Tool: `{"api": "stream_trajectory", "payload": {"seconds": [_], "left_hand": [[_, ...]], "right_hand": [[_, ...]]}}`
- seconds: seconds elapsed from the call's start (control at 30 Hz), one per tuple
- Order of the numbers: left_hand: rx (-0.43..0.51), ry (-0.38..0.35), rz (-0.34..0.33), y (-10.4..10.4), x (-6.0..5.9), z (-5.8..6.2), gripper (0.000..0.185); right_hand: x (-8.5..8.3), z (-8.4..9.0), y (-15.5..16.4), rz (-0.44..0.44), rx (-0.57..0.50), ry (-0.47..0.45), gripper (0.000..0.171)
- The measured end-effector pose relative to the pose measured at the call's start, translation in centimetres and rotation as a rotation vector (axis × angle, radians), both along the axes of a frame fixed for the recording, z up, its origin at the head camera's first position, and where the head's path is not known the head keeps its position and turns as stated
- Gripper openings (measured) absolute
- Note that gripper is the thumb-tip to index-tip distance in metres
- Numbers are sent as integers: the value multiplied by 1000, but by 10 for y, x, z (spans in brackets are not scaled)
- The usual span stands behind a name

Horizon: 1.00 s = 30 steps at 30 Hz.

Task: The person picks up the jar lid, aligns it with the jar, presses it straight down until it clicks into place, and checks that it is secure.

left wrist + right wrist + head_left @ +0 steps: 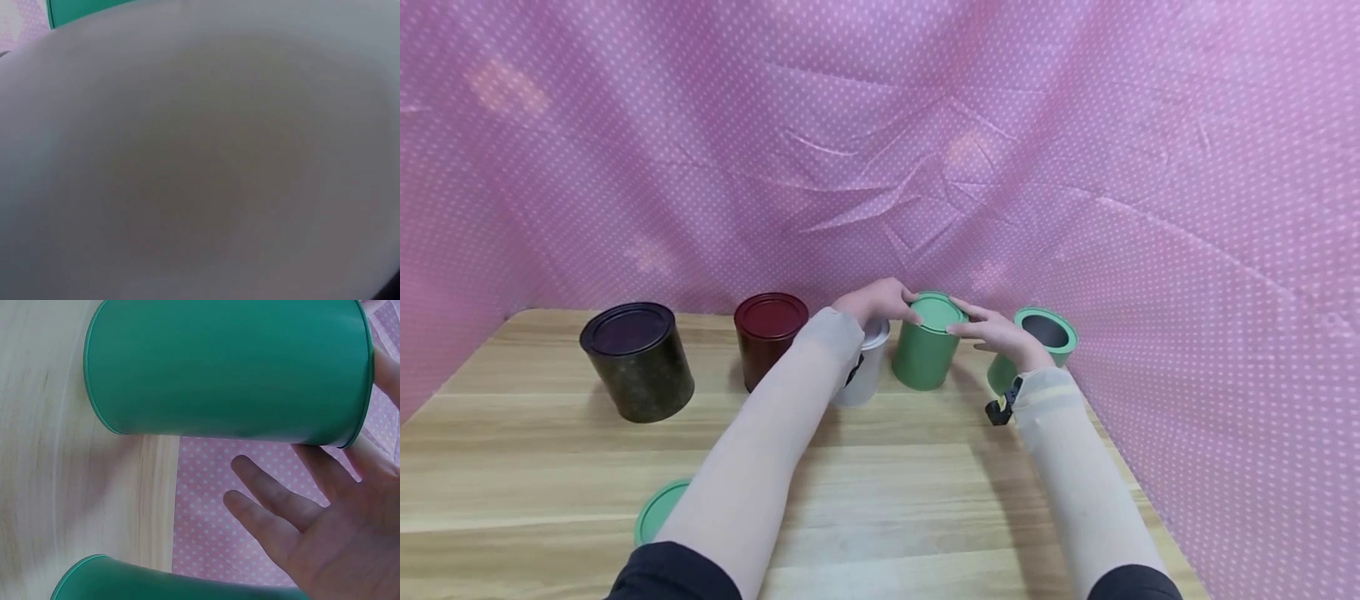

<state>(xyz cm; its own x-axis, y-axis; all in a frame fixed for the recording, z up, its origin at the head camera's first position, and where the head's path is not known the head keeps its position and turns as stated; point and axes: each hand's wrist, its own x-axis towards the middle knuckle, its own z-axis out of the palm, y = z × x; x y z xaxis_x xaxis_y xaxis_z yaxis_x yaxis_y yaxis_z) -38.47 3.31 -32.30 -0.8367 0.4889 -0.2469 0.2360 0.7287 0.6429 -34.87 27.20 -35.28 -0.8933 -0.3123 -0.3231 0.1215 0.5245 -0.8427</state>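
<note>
Nearest the camera, a loose green lid (658, 510) is lying flat on the wooden table (925, 483), partly hidden under the left forearm. Further out, both hands are meeting at the lidded green tin (927, 342), which is standing upright mid-table, just beside a white tin (867, 367) and near the pink dotted backdrop (880, 150).

The left hand (880, 302) is curling over the lid's left rim, gripping it. The right hand (1000, 333) is touching the right rim with straight, spread fingers (275, 494), not pinching; the right wrist view is showing the palm open beside the tin wall (225, 369). The left wrist view is blurred grey, so nothing is readable there.

Judging from this: seating the lid well is calling for even downward pressure on both rims, keeping the tin from sliding into the white one.

Behind right, an open green tin (1037, 346) is standing; a dark red tin (767, 333) and a black tin (636, 358) are standing to the left.
</note>
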Motion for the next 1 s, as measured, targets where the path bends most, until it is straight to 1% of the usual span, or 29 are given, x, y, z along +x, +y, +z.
{"api": "stream_trajectory", "payload": {"seconds": [0.2,0.4,0.5,0.77,1.0], "left_hand": [[-9,-12,10,0,-3,0,60],[-16,-21,3,0,-5,2,60],[-16,-14,-10,0,-7,1,60],[-18,-21,20,2,-1,4,60],[-18,-9,25,4,4,2,60]], "right_hand": [[1,4,-3,8,9,-18,78],[1,8,-7,5,28,-21,78],[1,9,-8,-5,35,-27,77],[0,8,-4,-1,30,-23,77],[2,4,-2,-2,30,-13,77]]}}
